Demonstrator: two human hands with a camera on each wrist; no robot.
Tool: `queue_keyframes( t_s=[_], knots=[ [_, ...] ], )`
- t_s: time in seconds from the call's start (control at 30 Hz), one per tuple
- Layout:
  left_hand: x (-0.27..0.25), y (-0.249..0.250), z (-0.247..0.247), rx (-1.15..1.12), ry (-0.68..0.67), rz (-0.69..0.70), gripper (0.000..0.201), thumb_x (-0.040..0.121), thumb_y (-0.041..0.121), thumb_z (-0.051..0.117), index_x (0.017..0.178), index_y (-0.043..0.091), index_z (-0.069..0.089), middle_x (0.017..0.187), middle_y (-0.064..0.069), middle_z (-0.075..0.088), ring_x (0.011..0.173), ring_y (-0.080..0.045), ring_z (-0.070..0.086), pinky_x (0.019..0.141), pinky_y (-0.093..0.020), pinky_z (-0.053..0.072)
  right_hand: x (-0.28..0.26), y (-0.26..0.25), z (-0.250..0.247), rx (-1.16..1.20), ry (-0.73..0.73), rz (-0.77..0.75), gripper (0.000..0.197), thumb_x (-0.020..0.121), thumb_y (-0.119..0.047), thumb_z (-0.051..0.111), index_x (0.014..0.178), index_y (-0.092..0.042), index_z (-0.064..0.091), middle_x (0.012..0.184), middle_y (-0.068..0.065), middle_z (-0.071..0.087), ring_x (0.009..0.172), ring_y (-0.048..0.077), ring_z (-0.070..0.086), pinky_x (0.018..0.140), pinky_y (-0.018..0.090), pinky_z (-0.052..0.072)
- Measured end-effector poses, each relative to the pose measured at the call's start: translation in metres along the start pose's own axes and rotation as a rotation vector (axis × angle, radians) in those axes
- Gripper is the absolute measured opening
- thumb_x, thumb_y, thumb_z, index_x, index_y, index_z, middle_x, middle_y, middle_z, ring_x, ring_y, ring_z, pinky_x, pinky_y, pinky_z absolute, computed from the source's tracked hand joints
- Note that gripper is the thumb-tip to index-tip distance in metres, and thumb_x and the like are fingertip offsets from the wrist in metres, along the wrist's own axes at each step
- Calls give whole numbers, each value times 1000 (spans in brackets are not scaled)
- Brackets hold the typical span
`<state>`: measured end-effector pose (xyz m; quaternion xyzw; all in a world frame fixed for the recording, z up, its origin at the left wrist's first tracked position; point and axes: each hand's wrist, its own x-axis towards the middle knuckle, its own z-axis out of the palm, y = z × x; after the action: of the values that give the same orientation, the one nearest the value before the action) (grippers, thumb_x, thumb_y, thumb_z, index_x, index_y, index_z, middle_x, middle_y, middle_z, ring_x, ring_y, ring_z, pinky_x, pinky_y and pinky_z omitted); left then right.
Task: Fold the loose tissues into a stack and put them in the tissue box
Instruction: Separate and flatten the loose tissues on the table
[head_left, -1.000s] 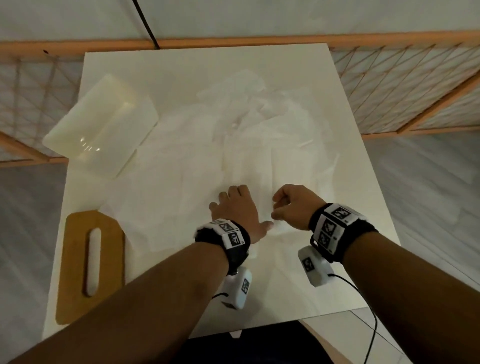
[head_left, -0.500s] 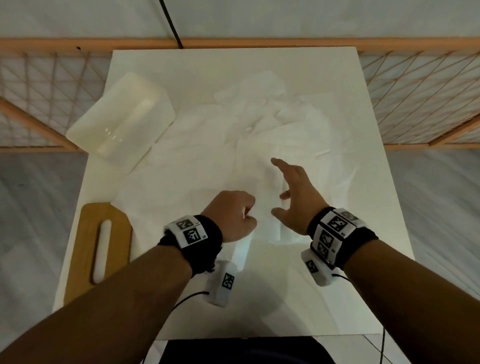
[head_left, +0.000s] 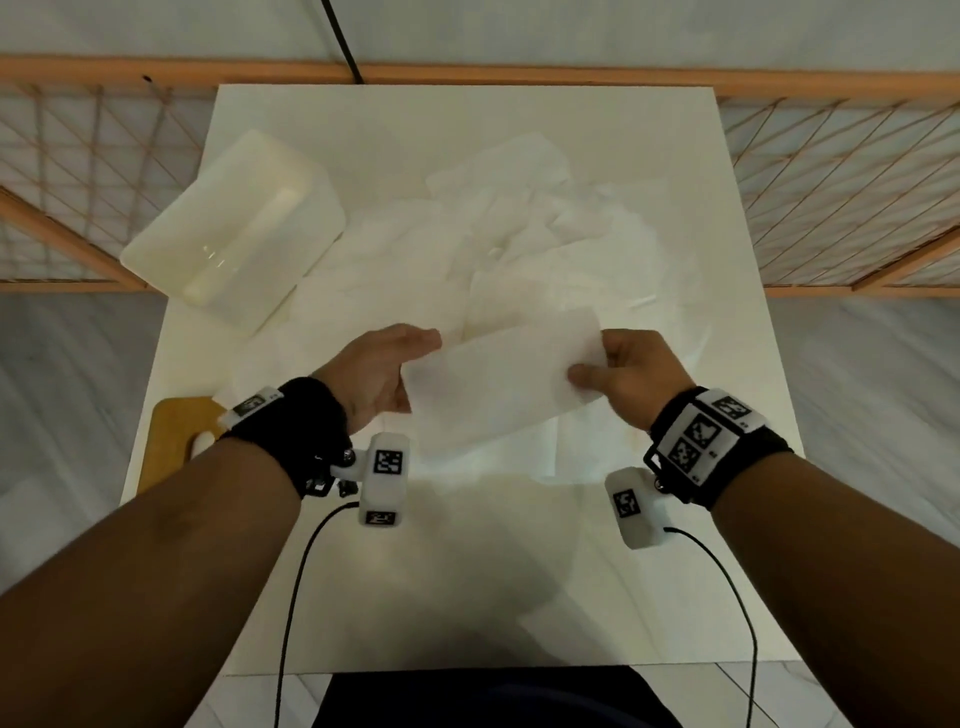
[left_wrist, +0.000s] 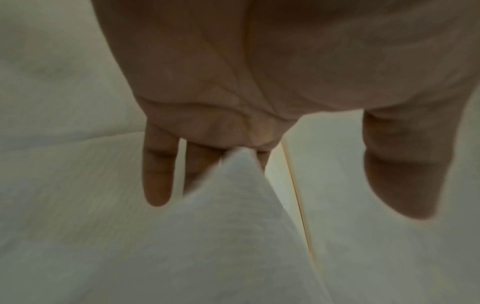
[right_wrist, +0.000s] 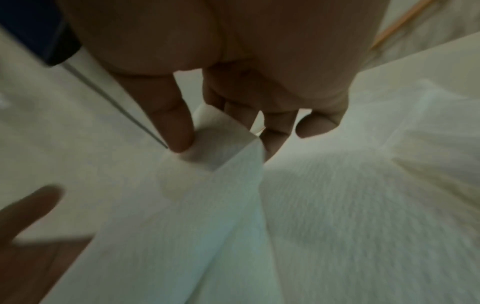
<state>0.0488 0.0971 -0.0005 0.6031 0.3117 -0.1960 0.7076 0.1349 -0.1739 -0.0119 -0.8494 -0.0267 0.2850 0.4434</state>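
Paper risk: the tissue (head_left: 498, 387) is being held up thin and limp between both hands above the table (head_left: 467, 571); tearing is judged likely if it is being pulled taut.
Slip risk: the left end is being gripped only lightly and could be dropped, spoiling the fold.
Left hand (head_left: 382, 366): fingers (left_wrist: 158, 174) are being kept nearly straight, with the tissue edge tucked between them.
Right hand (head_left: 631, 382): the corner is being pinched between thumb and curled fingers (right_wrist: 275, 135).
Pile (head_left: 493, 249): loose tissues are being left spread behind.
Box (head_left: 234, 228): sitting far left, uncovered.
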Motion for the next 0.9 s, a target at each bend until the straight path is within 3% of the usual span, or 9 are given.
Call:
queue_keyframes(
  t_s=[0.1,0.2,0.3,0.43,0.57,0.67,0.73,0.8,0.9],
  knots=[
    [-6,-9,1,-107,-29,-31,50,74,18,84,117,9,60,99,-11,75,81,-25,74,70,-36,60,2,2,-10,113,112,52,13,85,-9,79,95,-12,73,88,8,78,87,28,75,93,49,58],
    [-9,-17,10,-96,46,-5,68,70,6,86,129,12,54,113,-18,71,87,-28,74,83,-43,58,1,5,-15,186,180,86,35,84,-16,81,116,-19,66,85,5,77,84,22,75,91,45,58],
    [-14,-21,18,-78,100,71,69,81,1,80,139,19,48,99,-16,72,88,-27,72,86,-43,58,-2,9,-15,166,238,111,55,86,-25,80,134,-21,55,95,4,72,90,20,72,90,40,57],
    [-25,-27,19,425,29,298,90,68,6,92,137,40,46,80,3,68,77,-12,67,79,-24,56,-7,15,-10,54,228,158,64,87,-33,79,142,-22,47,95,-1,64,85,10,63,74,28,48],
    [-22,-31,26,773,174,465,28,75,23,89,94,32,71,82,4,67,76,-4,60,78,-27,48,-9,21,-5,66,216,189,58,86,-33,80,136,-23,52,103,5,67,91,18,67,79,31,52],
    [-15,-30,27,743,326,563,14,78,25,87,80,24,73,83,2,67,78,-5,61,80,-27,48,-13,14,-9,53,230,204,56,86,-41,79,132,-22,55,104,3,65,97,20,66,82,33,50],
    [-14,-27,27,739,362,594,13,79,25,86,79,25,73,89,1,62,82,-6,58,81,-20,47,-20,7,-13,-170,264,129,64,82,-57,75,134,-26,54,124,4,57,110,22,58,92,40,46],
    [-16,-23,26,768,363,613,13,80,26,85,80,28,72,95,3,55,85,-4,51,80,-6,38,-34,-6,-12,-539,277,-85,75,73,-73,70,136,-37,52,145,2,41,132,27,42,109,54,34],
    [-17,-21,24,798,295,639,17,80,25,85,78,31,69,98,9,54,92,-3,53,82,-3,35,-43,-18,5,-801,154,-415,62,68,-66,76,123,-40,67,149,-5,50,141,30,37,113,67,19]
  ],
)
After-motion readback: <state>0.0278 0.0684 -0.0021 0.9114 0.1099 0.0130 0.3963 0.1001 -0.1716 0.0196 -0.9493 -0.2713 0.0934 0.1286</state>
